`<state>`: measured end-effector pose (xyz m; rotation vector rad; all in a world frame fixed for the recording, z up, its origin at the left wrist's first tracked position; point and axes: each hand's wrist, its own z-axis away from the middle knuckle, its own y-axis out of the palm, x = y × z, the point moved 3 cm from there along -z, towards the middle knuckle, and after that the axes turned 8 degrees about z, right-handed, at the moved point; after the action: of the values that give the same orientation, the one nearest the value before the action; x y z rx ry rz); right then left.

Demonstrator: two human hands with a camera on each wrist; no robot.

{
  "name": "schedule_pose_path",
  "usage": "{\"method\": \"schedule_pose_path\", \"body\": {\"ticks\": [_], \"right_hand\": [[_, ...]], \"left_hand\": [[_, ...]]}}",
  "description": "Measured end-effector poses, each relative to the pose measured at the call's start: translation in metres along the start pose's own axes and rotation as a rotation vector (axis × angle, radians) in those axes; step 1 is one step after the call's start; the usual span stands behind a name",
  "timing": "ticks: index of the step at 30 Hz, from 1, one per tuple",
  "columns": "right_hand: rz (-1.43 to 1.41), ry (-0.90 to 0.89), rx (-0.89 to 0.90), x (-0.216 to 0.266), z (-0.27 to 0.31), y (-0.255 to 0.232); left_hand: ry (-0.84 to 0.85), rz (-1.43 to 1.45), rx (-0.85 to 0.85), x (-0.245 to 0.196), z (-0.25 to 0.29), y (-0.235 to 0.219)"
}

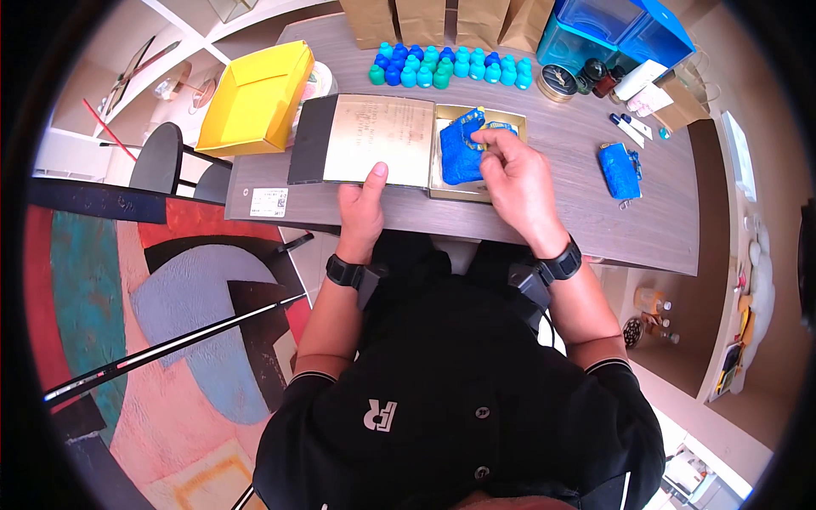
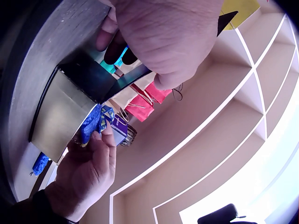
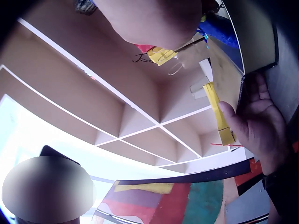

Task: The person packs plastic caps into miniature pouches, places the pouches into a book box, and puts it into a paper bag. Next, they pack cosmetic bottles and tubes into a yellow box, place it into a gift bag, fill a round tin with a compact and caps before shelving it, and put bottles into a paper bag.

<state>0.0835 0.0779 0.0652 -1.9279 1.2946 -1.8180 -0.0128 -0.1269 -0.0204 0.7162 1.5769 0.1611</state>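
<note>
A book-style box [image 1: 459,195] with gold-coloured inner walls stands opened near the table's front edge. Its dark lid [image 1: 365,132], lined with printed cream paper, is swung out to the left. My left hand [image 1: 361,214] grips the lid by its front edge, thumb over the lining and fingers underneath. Inside the box lies a bright blue fabric pouch [image 1: 459,161] with patterned yellow-and-blue trim. My right hand [image 1: 523,183] pinches the pouch's trim between thumb and index finger; the left wrist view shows these fingertips at the blue cloth [image 2: 91,123].
Behind the box stand rows of small blue and green bottles [image 1: 442,68], with paper bags [image 1: 421,21] farther back. A yellow tray [image 1: 255,98] is at the left. To the right lie another blue pouch [image 1: 619,172], a round tin [image 1: 558,82] and blue plastic bins [image 1: 586,34].
</note>
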Motion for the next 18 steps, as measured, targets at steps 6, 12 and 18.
{"method": "schedule_pose_path", "body": {"ticks": [6,12,18], "right_hand": [[0.062,-0.014,0.009,0.0012,0.0002,0.0073],[0.370,-0.269,-0.076,0.0007,-0.0006,0.0070],[0.513,-0.313,-0.047,-0.0004,-0.0005,0.0035]], "left_hand": [[0.032,-0.028,0.049,0.0014,0.0006,0.0001],[0.063,0.001,0.060,0.0042,-0.0002,0.0001],[0.063,-0.055,0.065,0.0015,-0.0002,0.0007]]}}
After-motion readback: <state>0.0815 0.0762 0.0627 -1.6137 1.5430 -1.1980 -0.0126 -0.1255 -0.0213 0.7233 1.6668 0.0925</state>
